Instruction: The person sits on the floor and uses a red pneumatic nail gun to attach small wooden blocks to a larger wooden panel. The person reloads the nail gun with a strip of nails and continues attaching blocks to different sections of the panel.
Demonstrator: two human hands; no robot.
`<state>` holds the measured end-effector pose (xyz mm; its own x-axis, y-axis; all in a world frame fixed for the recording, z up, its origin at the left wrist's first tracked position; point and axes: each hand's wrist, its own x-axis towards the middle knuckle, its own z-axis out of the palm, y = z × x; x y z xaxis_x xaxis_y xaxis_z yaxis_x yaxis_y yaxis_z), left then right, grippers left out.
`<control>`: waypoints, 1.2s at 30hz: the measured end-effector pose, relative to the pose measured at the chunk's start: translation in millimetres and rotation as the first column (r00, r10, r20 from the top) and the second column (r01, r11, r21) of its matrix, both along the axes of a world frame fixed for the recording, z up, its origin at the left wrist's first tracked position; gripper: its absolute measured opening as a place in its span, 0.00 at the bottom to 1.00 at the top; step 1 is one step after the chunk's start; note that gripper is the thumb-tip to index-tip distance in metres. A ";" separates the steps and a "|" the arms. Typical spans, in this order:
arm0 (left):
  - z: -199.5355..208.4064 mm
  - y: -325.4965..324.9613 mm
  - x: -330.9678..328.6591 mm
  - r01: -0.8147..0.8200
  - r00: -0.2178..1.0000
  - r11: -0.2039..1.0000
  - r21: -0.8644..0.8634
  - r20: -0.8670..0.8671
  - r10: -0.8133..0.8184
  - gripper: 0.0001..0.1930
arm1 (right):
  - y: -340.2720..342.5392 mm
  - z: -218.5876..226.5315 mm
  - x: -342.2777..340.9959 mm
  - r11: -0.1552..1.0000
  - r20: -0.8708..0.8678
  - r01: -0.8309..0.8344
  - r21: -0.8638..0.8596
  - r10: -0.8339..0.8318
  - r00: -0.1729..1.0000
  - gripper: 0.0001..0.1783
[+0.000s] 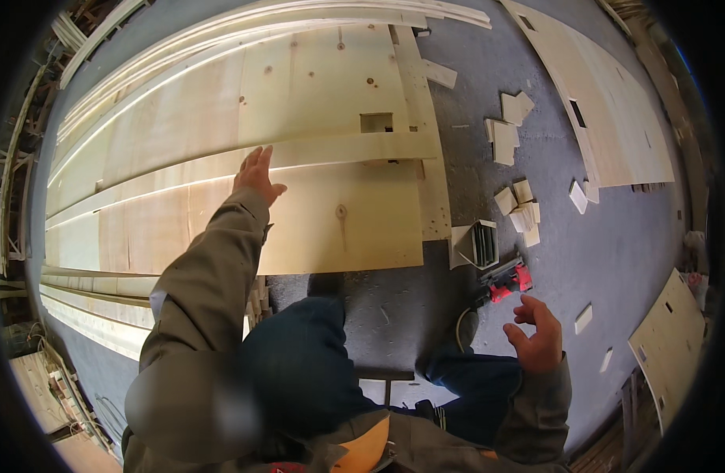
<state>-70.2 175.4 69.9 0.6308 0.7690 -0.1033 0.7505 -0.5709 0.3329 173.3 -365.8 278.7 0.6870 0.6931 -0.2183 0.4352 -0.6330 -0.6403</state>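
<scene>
My left hand (pixel 256 175) reaches forward with its fingers stretched out, its tips at a long narrow wooden strip (pixel 339 147). This strip lies lengthwise across a broad plywood sheet (pixel 343 229), which has knots and a rectangular cutout near its right end. Off to the right, my right hand (pixel 540 337) hovers with its fingers loosely bent, thumb apart, and nothing between them. Closest to it is a red and black power tool (pixel 508 280), resembling a nail gun, lying on the floor beside an open box (pixel 482 244) of thin strips.
Small wooden blocks (pixel 502 140) are scattered over the grey floor (pixel 488 71) at right. Another large plywood panel (pixel 607 102) with slots lies beyond them. Long boards (pixel 118 323) are stacked at left, and further strips (pixel 284 14) run along the far edge. My knees are close to the sheet.
</scene>
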 end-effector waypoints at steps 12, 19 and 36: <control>-37.7 55.4 25.4 0.132 0.981 0.991 -0.004 -0.140 -0.131 0.44 | 13.8 -31.4 17.3 0.984 -0.093 0.067 -0.163 -0.083 0.992 0.31; -28.6 27.0 13.1 0.374 0.910 0.910 0.180 -0.262 -0.322 0.39 | 32.7 -35.8 26.7 0.994 -0.056 0.007 -0.106 -0.013 0.998 0.31; -25.4 -57.6 -55.7 0.452 0.884 0.876 0.170 -0.217 -0.414 0.35 | 123.5 -273.9 110.2 0.987 -0.465 0.131 -0.088 -0.157 0.871 0.36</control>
